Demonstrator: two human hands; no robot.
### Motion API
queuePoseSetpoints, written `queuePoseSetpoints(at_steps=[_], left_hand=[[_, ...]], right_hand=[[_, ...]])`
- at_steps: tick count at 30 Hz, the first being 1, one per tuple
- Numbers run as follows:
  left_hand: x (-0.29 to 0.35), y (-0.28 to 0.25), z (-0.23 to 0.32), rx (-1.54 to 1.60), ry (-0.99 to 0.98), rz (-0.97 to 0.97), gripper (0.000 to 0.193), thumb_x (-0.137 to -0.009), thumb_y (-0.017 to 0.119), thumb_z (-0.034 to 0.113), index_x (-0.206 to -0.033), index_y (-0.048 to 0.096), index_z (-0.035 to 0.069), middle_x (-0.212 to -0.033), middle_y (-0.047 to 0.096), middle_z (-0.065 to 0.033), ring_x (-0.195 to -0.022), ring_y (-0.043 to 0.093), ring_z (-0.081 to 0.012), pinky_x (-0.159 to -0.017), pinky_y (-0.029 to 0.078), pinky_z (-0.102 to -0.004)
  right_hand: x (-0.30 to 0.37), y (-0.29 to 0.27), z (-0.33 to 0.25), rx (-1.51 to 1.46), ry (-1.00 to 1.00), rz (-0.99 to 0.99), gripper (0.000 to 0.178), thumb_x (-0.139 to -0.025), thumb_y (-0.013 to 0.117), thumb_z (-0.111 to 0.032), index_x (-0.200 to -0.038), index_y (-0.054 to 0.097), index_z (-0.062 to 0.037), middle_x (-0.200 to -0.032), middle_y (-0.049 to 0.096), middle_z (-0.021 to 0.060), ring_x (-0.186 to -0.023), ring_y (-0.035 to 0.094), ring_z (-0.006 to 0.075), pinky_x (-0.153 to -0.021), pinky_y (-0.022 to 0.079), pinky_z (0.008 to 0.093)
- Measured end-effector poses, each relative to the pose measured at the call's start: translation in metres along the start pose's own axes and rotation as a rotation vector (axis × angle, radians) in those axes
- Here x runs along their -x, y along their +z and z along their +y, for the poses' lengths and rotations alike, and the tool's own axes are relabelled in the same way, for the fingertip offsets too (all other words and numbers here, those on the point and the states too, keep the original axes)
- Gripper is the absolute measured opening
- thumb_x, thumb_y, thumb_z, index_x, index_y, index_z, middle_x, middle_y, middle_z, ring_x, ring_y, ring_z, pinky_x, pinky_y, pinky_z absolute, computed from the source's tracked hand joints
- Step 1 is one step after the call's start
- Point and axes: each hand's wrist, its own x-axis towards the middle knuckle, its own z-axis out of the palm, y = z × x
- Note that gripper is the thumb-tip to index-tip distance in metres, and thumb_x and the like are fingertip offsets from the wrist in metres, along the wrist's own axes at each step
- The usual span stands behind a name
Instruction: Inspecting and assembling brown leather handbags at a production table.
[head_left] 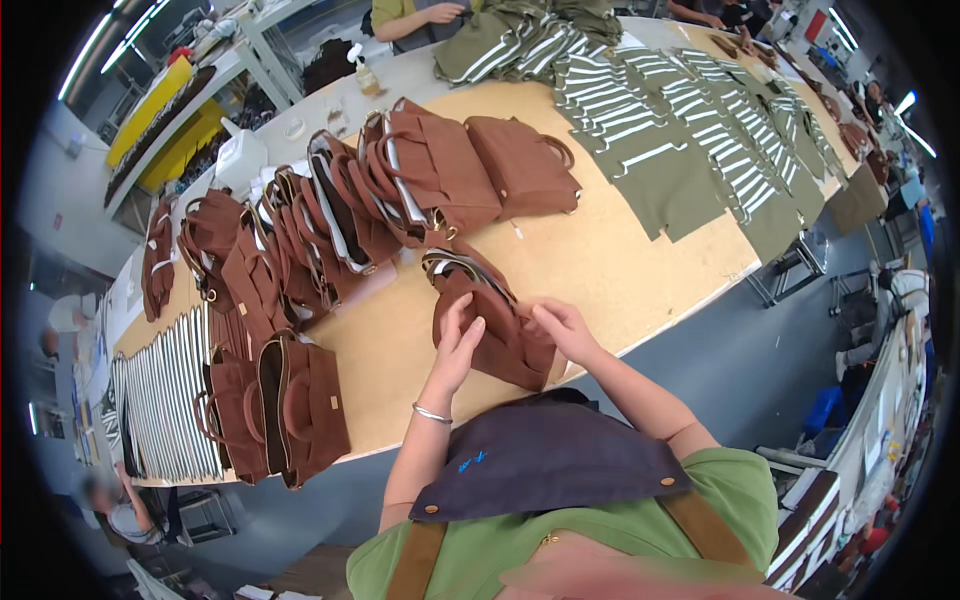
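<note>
A brown handbag point(490, 345) with a zip top and a loop handle lies tilted at the table's near edge, right in front of me. My left hand point(457, 350) rests against the bag's left side, its fingers stretched out and the thumb apart. On the other side, my right hand point(563, 328) has its fingers closed on the bag's upper right edge. Whether they pinch the handle or the brown panel itself is hard to make out. Behind this bag stands a packed row of similar brown handbags point(445, 170).
Two more brown handbags point(305, 405) stand at the near left, by a row of white-edged strips point(165, 400). Olive fabric pieces with white strips point(650, 180) cover the table's right side. A pump bottle point(367, 78) and a white container point(240, 152) stand farther back. Another person's hand point(440, 13) works across the table.
</note>
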Motion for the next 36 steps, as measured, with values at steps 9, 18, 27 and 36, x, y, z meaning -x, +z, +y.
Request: queuePoseSetpoints(at_steps=[9,18,27,36], left_hand=[[-0.018,0.017,0.018,0.035,0.121,0.147,0.040,-0.091,0.063,0.009,-0.127,0.047,0.003,-0.128,0.045,-0.0086,-0.093,0.060,-0.0157,-0.085,0.049,-0.0275],[0.016,0.058,0.014,-0.233,0.204,0.130,0.034,-0.089,0.066,0.024,-0.111,0.055,0.002,-0.100,0.056,-0.0091,-0.078,0.056,-0.0156,-0.070,0.048,-0.0285],[0.033,0.051,0.017,0.085,0.196,0.261,0.017,-0.092,0.064,0.012,-0.101,0.051,0.005,-0.085,0.054,0.0006,-0.071,0.050,-0.0063,-0.062,0.043,-0.0208],[0.097,-0.091,0.036,0.653,0.201,0.569,0.009,-0.098,0.055,0.017,-0.105,0.055,0.011,-0.093,0.063,-0.0020,-0.070,0.051,-0.0042,-0.062,0.039,-0.0176]], right_hand=[[-0.047,0.012,-0.009,0.339,-0.291,-0.125,0.012,-0.086,0.062,-0.003,-0.098,0.063,-0.0051,-0.096,0.057,0.0047,-0.076,0.054,0.0090,-0.064,0.045,0.0230],[-0.050,0.007,-0.019,0.499,-0.237,0.152,0.052,-0.079,0.072,-0.011,-0.127,0.052,-0.0092,-0.110,0.055,0.0080,-0.072,0.057,0.0127,-0.065,0.050,0.0246],[-0.096,0.006,-0.016,0.462,-0.110,-0.064,0.055,-0.085,0.071,-0.034,-0.129,0.054,-0.0074,-0.099,0.064,0.0078,-0.077,0.060,0.0131,-0.071,0.049,0.0275],[-0.003,-0.035,-0.053,-0.075,-0.300,0.297,0.023,-0.100,0.051,-0.019,-0.121,0.051,-0.0108,-0.085,0.055,-0.0014,-0.058,0.041,0.0028,-0.049,0.031,0.0181]])
